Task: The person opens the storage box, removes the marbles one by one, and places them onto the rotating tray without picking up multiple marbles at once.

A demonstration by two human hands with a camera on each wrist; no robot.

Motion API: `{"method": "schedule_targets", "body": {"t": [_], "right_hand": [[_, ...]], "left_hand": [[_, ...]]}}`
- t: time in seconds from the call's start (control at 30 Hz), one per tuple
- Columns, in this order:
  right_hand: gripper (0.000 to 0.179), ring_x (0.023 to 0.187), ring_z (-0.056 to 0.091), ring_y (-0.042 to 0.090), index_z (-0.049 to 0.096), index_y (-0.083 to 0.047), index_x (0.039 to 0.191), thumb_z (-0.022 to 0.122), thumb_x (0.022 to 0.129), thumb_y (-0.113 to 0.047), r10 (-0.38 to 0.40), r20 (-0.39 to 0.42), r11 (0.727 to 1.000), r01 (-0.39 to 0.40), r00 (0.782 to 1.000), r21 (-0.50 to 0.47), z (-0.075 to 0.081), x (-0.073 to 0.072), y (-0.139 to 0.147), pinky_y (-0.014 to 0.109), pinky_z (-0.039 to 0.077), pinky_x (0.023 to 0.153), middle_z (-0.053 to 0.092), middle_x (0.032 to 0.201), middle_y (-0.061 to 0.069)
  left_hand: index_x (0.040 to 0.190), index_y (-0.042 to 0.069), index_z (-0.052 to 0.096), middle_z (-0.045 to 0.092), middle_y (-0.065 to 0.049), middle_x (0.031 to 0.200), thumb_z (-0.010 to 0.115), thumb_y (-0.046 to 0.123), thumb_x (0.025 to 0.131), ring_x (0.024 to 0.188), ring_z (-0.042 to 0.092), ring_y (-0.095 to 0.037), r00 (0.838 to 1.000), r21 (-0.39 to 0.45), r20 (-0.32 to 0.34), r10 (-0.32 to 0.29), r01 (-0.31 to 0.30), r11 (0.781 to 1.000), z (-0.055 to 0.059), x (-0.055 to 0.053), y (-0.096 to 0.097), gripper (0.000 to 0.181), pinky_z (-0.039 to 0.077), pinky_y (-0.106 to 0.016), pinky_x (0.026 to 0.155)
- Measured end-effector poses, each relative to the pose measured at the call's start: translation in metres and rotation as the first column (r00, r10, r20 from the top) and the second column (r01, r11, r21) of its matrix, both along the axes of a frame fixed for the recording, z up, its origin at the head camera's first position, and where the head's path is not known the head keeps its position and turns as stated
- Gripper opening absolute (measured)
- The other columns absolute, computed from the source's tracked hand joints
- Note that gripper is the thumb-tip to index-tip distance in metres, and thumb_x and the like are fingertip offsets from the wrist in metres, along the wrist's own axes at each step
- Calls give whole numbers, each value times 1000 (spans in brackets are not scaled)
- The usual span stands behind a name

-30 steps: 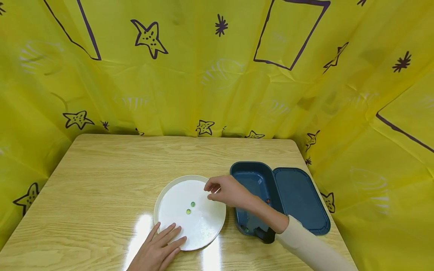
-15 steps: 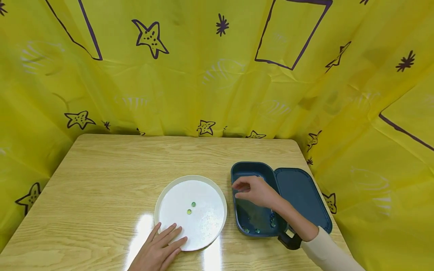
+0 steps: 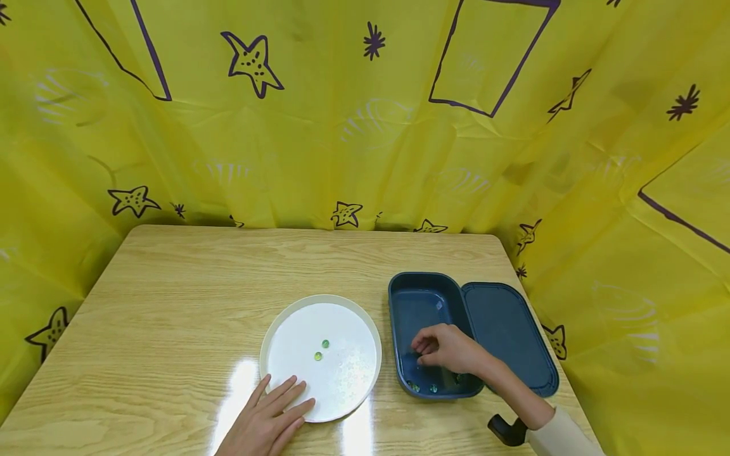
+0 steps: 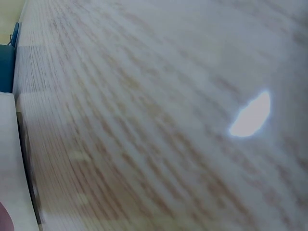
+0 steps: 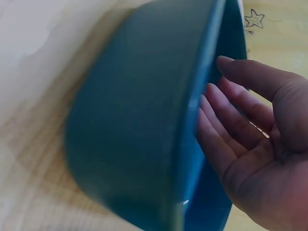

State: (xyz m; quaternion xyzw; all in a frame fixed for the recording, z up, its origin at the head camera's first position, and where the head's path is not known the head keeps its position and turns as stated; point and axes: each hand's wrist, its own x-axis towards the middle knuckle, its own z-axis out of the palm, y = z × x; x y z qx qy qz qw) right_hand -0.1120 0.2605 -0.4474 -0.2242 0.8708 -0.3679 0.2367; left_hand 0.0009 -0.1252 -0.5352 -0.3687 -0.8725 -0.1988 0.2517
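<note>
My left hand [image 3: 265,415] rests with spread fingers on the near left rim of a round white tray [image 3: 353,380]. A green marble [image 3: 326,344] and a yellow-green marble [image 3: 318,356] lie near the tray's middle. My right hand [image 3: 447,348] reaches into a dark blue container [image 3: 407,313], fingers loosely bent. In the right wrist view, the right hand's thumb [image 5: 236,67] and fingers stand apart, and no held thing shows; some fingertips are hidden by the container's wall. Several small marbles [image 3: 433,388] lie at the container's near end, partly covered by the hand.
A dark blue lid [image 3: 507,335] lies against the container's right side. The wooden table [image 3: 188,304] reaches back to a yellow curtain [image 3: 319,145] with starfish drawings. A black wrist strap piece [image 3: 507,432] sits under the right forearm.
My right hand has moved right from over the tray to the container, then down and nearer inside it. The left hand and the two marbles on the tray stay put.
</note>
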Motion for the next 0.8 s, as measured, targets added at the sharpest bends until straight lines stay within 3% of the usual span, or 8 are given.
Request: {"method": "schedule_targets", "body": {"t": [0.3,0.8], "right_hand": [[17,82,66,10,73,-4,100,78,84,-1,96,94,995,-98,991,20,-7,8,3,25,55,72,69,94,2],[17,78,62,4,72,-8,96,78,84,1,164,149,984,-173,975,49,-12,11,5,25,53,71,66,87,-6]], "left_hand": [[117,21,74,68,-6,124,36,39,110,118,61,-27,1000,20,-6,-11,11,1000,-1,0,1,43,8,-40,121],[117,21,75,68,-6,124,36,39,110,118,61,-26,1000,33,-5,-3,3,999,-1,0,0,44,10,-40,120]]}}
